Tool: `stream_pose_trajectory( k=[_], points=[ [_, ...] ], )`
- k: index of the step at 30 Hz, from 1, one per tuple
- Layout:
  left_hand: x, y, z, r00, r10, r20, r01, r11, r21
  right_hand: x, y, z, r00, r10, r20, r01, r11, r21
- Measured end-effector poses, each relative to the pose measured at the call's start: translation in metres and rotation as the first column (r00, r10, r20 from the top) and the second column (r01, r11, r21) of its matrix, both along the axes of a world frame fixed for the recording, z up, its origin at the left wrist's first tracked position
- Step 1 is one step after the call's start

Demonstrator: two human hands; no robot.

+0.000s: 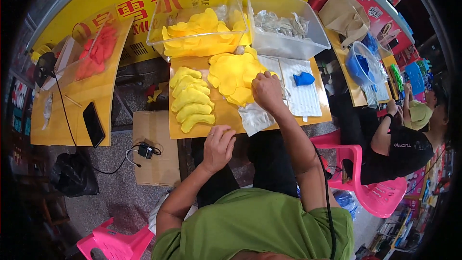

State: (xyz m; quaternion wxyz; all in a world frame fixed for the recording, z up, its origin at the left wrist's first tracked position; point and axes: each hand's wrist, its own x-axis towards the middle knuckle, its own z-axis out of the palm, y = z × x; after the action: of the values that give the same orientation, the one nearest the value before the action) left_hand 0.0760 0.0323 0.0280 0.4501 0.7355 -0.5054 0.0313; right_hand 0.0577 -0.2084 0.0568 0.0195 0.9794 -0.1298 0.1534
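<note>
My right hand [267, 90] is at the right edge of a loose pile of flat yellow cut fabric pieces [233, 74]. Its fingers are curled and pressed together; they hide what they grip, though some yellow shows beside them. Lower and to the left, my left hand [219, 148] hovers by the table's near edge with loosely bent fingers and nothing visible in them. Plump, curved yellow fabric pieces [194, 97] lie in a column on the table's left side. A crumpled whitish plastic bag [256, 118] rests below my right hand.
Behind the pile stand a clear bin [159, 47] of yellow pieces and another bin [288, 47] with crumpled clear bags. A blue fabric piece [303, 79] lies on white sheets [308, 103]. The left table holds a phone [94, 124]. Another person [397, 149] sits at right near a pink chair [382, 197].
</note>
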Motion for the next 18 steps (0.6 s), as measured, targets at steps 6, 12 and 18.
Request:
stream_pose_trajectory(
  k=[6, 12, 18],
  points=[
    [-0.005, -0.003, 0.004, 0.891, -0.035, -0.452, -0.012, 0.995, -0.1, -0.012, -0.001, 0.01, 0.946, -0.079, 0.316, 0.06, 0.996, 0.07],
    [-0.022, -0.007, 0.017, 0.887, -0.077, -0.455, 0.062, 0.997, -0.048, -0.02, 0.006, 0.003, 0.997, 0.072, 0.03, -0.07, 0.995, -0.069],
    [-0.037, 0.003, 0.009, 0.878, -0.091, -0.469, 0.093, 0.996, -0.02, -0.028, -0.001, 0.001, 0.844, -0.061, 0.533, -0.034, 0.985, 0.167]
  ],
)
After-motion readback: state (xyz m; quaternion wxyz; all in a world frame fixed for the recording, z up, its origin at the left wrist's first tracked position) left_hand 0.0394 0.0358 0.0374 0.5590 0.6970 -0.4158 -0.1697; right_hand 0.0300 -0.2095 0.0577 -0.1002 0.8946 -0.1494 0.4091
